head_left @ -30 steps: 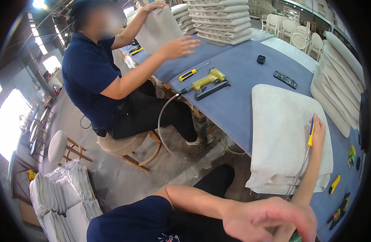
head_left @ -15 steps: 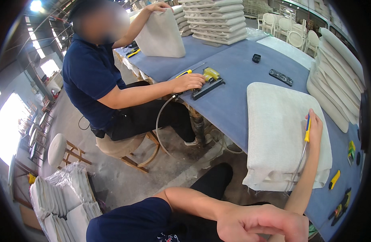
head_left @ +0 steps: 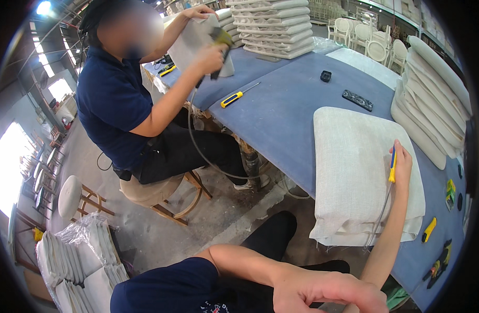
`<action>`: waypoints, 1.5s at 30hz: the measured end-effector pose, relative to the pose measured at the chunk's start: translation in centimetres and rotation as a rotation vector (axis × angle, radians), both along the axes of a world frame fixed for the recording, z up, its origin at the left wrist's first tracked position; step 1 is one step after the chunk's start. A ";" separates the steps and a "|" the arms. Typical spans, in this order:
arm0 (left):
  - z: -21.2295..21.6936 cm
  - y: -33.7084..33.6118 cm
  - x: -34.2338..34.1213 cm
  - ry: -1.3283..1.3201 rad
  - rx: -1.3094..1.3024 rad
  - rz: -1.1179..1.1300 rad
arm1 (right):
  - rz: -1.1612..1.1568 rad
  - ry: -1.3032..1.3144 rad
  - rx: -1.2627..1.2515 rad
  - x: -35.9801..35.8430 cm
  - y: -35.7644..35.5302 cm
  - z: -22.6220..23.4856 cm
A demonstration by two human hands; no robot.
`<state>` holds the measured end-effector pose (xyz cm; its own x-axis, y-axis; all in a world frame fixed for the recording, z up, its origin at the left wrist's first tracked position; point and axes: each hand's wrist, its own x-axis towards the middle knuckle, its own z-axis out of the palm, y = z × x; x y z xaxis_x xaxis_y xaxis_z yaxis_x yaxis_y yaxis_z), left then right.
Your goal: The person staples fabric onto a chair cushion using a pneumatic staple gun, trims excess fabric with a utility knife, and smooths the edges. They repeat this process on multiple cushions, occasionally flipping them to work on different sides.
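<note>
A blue table (head_left: 271, 125) reaches across the view. At lower left, clear plastic wrap (head_left: 96, 221) encloses stacked pale pads (head_left: 57, 255). On the table lies a pale cushion (head_left: 354, 146), its frayed hem at the near edge. The left hand (head_left: 323, 292), fingers bent, shows in front of the right forearm; whether it grips anything, I cannot tell. Over the cushion's right side, the right hand (head_left: 403, 164) holds a yellow-and-blue screwdriver (head_left: 392, 175), shaft slanting toward the hem.
</note>
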<state>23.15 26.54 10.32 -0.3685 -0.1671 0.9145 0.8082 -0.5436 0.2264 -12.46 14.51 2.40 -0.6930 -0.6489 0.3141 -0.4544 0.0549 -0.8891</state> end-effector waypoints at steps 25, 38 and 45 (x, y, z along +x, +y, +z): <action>-1.9 0.1 -0.7 -0.017 0.008 -0.037 | -0.012 0.015 -0.034 -0.5 -0.4 -0.7; -11.8 -5.4 6.0 -0.840 -0.730 0.767 | -0.051 -0.117 -0.087 -1.8 1.2 -1.8; -27.1 -4.8 15.3 -1.372 -1.041 1.199 | 0.156 -0.163 -0.184 8.5 11.9 3.0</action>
<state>38.42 21.74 -16.79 -0.8562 -0.5064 0.1029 -0.3287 0.6873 0.6477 -3.99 26.37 5.38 -0.6406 -0.6940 0.3288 -0.2948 -0.1731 -0.9398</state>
